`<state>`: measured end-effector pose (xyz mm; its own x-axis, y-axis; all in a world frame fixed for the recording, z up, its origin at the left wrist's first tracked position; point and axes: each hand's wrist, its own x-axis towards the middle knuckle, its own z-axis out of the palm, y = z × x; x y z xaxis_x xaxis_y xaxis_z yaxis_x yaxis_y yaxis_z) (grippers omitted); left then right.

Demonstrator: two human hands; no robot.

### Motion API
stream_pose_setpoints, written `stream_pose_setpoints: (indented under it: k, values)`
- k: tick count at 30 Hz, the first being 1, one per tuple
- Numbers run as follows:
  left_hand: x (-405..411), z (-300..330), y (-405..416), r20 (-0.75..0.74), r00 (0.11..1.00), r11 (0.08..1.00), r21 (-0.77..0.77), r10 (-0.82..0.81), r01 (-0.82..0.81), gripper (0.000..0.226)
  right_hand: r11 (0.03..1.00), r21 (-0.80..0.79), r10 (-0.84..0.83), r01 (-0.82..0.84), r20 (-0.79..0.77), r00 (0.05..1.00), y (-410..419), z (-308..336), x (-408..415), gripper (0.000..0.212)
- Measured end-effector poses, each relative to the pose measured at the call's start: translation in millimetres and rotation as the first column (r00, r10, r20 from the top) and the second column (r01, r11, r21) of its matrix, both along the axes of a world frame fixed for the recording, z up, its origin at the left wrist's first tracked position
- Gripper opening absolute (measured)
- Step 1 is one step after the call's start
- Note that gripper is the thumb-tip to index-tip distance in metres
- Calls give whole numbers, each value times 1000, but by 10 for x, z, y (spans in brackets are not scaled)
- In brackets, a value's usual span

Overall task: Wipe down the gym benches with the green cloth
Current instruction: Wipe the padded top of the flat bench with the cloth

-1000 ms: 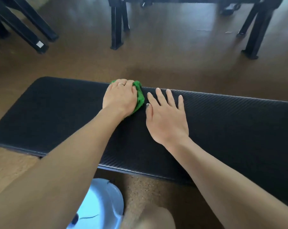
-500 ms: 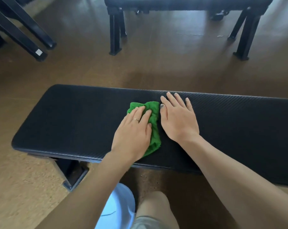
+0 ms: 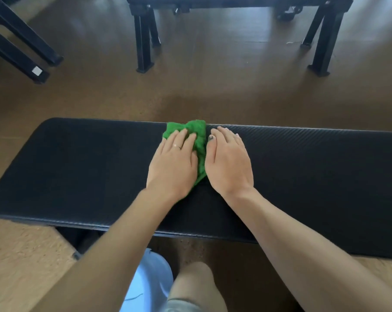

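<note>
On the black padded worktop (image 3: 78,172), a green cloth (image 3: 198,140) lies bunched at the far edge under a person's left hand (image 3: 173,167).

Straight left fingers (image 3: 181,138) press flat on the cloth, one of them wearing a ring, and green folds show past the fingertips and along the hand's right side. Just beside it the right hand (image 3: 229,165) rests palm down on the worktop, its fingers relaxed and holding nothing, its thumb against the cloth's edge. Both bare forearms reach in from the near side. Below the worktop's near edge, a knee (image 3: 195,287) and a pale blue shoe (image 3: 147,282) show above the brown floor (image 3: 213,86). Across the floor stands another black bench (image 3: 145,41) on dark legs, with more dark frame legs (image 3: 21,48) at far left.
</note>
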<state>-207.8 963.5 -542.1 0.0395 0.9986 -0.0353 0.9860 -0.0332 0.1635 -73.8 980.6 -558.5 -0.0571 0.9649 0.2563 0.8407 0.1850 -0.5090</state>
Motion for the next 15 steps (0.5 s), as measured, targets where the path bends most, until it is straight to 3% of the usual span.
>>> stream_pose_setpoints:
  k: [2,5,8,15]
  values:
    - [50,25,-190,-37,999,1000,-22,-15,15,55,998,-53,14,-15,-24,1000,47,65,85,60]
    - [80,56,-93,-39,999,999,-50,-14,12,56,995,-98,24,-5,198,980,247,94,417,58]
    - [137,37,169,-25,999,999,-28,-35,34,56,989,-143,7,37,298,955,380,1,773,56]
    - [478,-8,836,-39,999,1000,-18,-25,24,43,999,-8,-31,34,206,978,432,-73,788,56]
